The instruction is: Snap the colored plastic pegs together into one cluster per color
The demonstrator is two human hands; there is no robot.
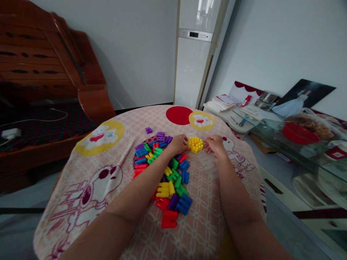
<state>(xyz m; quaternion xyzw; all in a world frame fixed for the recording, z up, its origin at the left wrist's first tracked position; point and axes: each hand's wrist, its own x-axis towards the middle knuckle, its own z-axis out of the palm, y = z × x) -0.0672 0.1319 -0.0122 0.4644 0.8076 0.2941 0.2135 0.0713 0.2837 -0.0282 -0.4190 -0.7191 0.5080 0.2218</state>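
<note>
A round cluster of joined yellow plastic building blocks (pixel 195 144) sits on the cloth-covered table between my two hands. My left hand (pixel 178 145) is at its left edge, with bent fingers closed against that side; the fingertips are partly hidden. On the other side, my right hand (pixel 214 144) has loosely bent fingers, a small gap from the cluster and nothing seen in them. Under and beside my left forearm lies a pile of loose building blocks, among them green blocks (pixel 172 176), blue blocks (pixel 184 204), yellow blocks (pixel 163 189) and red blocks (pixel 169 219).
A purple block (pixel 148 130) lies apart behind the pile. The patterned tablecloth (pixel 206 216) covers the round table. To the right stands a glass-topped cabinet (pixel 271 135) with papers, a red bowl (pixel 300 133) and a photo (pixel 303 97). A wooden bench (pixel 92 97) is at left.
</note>
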